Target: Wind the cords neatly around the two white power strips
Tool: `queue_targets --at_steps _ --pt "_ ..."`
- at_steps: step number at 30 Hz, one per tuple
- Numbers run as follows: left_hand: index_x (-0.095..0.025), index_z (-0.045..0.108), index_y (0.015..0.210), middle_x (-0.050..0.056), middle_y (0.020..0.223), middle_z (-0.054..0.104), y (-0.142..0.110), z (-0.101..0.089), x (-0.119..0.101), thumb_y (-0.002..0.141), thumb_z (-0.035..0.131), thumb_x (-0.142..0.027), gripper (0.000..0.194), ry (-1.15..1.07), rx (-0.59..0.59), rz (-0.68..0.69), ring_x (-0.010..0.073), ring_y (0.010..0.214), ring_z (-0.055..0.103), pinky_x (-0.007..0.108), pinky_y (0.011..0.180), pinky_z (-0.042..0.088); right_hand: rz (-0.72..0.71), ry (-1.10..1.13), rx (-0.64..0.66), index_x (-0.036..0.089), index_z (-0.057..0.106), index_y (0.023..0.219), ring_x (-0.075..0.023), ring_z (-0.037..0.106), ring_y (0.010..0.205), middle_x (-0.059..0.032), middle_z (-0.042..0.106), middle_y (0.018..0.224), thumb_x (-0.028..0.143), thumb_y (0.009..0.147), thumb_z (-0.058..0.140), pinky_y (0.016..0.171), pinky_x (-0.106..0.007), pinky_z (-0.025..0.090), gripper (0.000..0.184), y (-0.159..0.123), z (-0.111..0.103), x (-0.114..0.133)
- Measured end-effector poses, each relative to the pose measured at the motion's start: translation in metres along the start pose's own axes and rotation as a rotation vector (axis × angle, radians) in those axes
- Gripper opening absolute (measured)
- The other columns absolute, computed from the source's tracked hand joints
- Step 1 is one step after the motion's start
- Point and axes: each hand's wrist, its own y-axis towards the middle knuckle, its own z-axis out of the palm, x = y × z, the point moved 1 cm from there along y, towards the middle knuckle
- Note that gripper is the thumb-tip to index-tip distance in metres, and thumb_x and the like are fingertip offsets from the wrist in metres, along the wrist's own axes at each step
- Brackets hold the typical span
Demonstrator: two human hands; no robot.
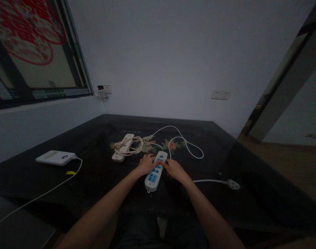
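Note:
A white power strip with blue socket faces lies lengthwise before me on the dark table. From the left, my left hand grips its side, thumb laid over the sockets. My right hand holds the opposite side, its thumb also on top near the other thumb. Most of the right fingers are hidden under that hand. The strip's white cord loops across the table behind it. To the right of my right forearm lies a white plug on a length of cord.
Left of the strip sits a second white power strip, its cord coiled over it. A white power bank with a cable lies at the left, near a yellow scrap. Wall sockets are beyond the table.

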Motion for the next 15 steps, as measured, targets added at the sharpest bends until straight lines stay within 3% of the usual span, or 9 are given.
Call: queue_targets --at_steps 2,4,7,9,12,15 --pt "-0.02 0.068 0.111 0.012 0.127 0.058 0.003 0.002 0.0 0.083 0.05 -0.05 0.044 -0.184 0.004 0.049 0.0344 0.12 0.048 0.045 0.097 0.039 -0.037 0.192 0.052 0.013 0.06 0.102 -0.016 0.062 0.049 -0.008 0.068 0.07 0.042 0.094 0.037 0.051 -0.025 0.046 0.038 0.001 0.005 -0.005" --pt "-0.018 0.063 0.12 0.011 0.124 0.061 0.004 0.004 -0.002 0.081 0.056 -0.047 0.049 -0.455 0.01 0.117 0.0311 0.115 0.054 0.039 0.094 0.043 -0.083 0.426 0.044 0.014 0.054 0.11 -0.012 0.055 0.039 -0.0017 0.063 0.064 0.037 0.093 0.038 0.042 -0.022 0.042 0.033 0.002 0.008 -0.009" --pt "-0.021 0.034 0.144 0.011 0.133 0.054 0.0 0.002 -0.011 0.079 0.062 -0.041 0.073 -0.888 0.068 0.169 0.0276 0.112 0.057 0.036 0.09 0.046 -0.155 0.649 -0.085 0.014 0.049 0.115 -0.012 0.054 0.038 0.0021 0.058 0.062 0.036 0.09 0.042 0.039 -0.021 0.042 0.034 0.006 0.01 -0.013" --pt "-0.027 0.015 0.149 0.012 0.142 0.045 -0.007 -0.001 -0.02 0.076 0.068 -0.035 0.09 -1.095 0.132 0.187 0.0272 0.114 0.056 0.036 0.088 0.048 -0.213 0.718 -0.178 0.014 0.05 0.115 -0.0125 0.054 0.039 0.0032 0.056 0.059 0.038 0.087 0.045 0.038 -0.022 0.042 0.038 0.009 0.009 -0.014" --pt "-0.035 0.003 0.148 0.014 0.143 0.042 -0.018 -0.007 -0.03 0.074 0.071 -0.028 0.101 -1.269 0.23 0.184 0.0268 0.104 0.062 0.038 0.082 0.051 -0.286 0.734 -0.299 0.014 0.057 0.109 -0.0123 0.051 0.038 0.0038 0.053 0.053 0.044 0.086 0.046 0.038 -0.022 0.039 0.04 0.01 0.001 -0.019" --pt "-0.032 0.006 0.146 0.018 0.131 0.052 -0.023 -0.011 -0.032 0.076 0.07 -0.03 0.095 -1.326 0.311 0.128 0.0244 0.08 0.069 0.041 0.07 0.054 -0.3 0.747 -0.47 0.014 0.064 0.094 -0.0121 0.048 0.04 0.0025 0.052 0.052 0.047 0.086 0.044 0.039 -0.023 0.036 0.039 0.011 -0.013 -0.032"
